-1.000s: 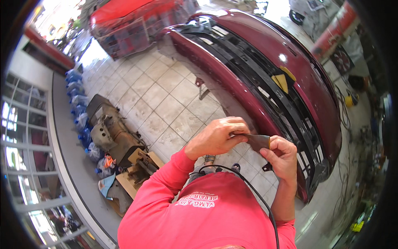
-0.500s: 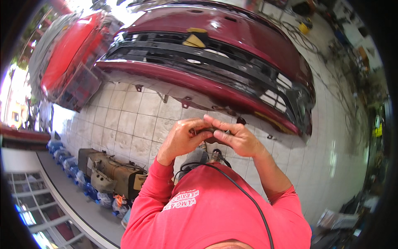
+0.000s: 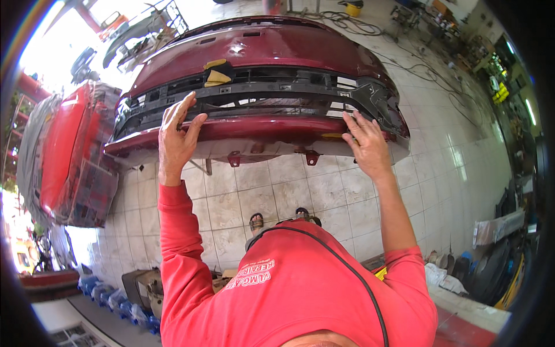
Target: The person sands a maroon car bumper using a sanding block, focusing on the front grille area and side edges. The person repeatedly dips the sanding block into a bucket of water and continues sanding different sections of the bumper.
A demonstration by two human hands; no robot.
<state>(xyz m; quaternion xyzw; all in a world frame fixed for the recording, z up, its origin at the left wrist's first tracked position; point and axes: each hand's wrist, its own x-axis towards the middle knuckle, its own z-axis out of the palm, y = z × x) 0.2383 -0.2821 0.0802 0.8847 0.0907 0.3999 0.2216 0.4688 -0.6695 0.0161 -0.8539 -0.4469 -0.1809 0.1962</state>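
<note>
A maroon car bumper [image 3: 254, 55] with a black grille [image 3: 277, 91] lies across the floor in front of me. My left hand [image 3: 178, 139] is raised at the near left part of it, fingers extended and thumb apart. A small dark patch shows between thumb and palm; whether it is a held thing I cannot make out. My right hand [image 3: 368, 144] hovers over the near right edge, fingers spread and nothing visible in it. Contact with the bumper cannot be judged for either hand. On the grille, left of centre, rest yellow-and-black flat pieces [image 3: 218, 77].
A red car part [image 3: 60, 150] in clear plastic and grey cover stands at left. Hoses [image 3: 428, 78] trail over the tiled floor [image 3: 231, 196] at far right. Bags and blue bottles [image 3: 110, 298] line the lower left. A black cable [image 3: 341, 260] hangs over my shirt.
My hands were together before my chest around something small and dark. They have parted and reached forward to the bumper, and the view has shifted so the bumper appears more level.
</note>
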